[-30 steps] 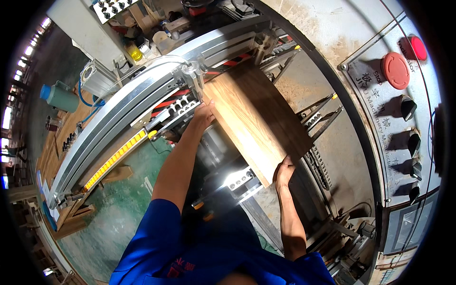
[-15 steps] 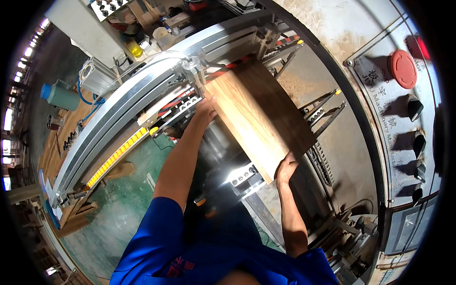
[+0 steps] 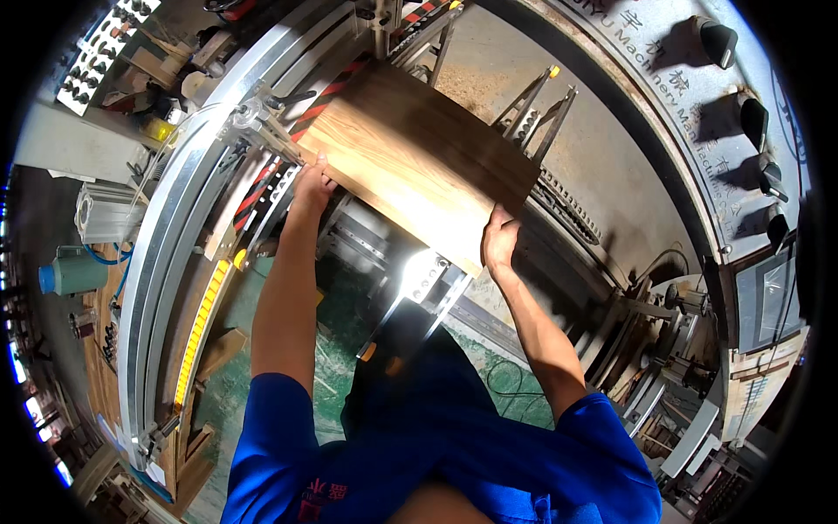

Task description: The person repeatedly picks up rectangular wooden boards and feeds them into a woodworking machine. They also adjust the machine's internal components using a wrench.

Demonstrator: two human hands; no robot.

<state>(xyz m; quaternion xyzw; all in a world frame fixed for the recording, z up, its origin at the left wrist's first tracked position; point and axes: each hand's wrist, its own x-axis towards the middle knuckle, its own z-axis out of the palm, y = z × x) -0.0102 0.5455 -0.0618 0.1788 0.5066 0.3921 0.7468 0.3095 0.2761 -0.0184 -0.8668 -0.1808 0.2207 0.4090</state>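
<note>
A wooden board (image 3: 410,162) with pale brown grain lies flat across the metal support arms of a machine, its far part in shadow. At its near left corner, my left hand (image 3: 312,185) is closed on the edge, close beside a clear-and-metal cylinder fitting (image 3: 253,118). My right hand (image 3: 499,240) grips the near right corner, its thumb along the top and the other fingers mostly hidden below. Under the board's near edge, a support arm with round holes (image 3: 428,278) catches bright light.
A curved-looking metal rail (image 3: 148,288) with a yellow strip (image 3: 202,327) runs along the left. On the right stands a control panel with black knobs (image 3: 752,118). Farther support arms (image 3: 546,127) stick out beyond the board. A teal bottle (image 3: 74,275) stands far left.
The whole view has shifted, so the machine and board appear farther left and up. Both hands keep hold of the board at the same corners.
</note>
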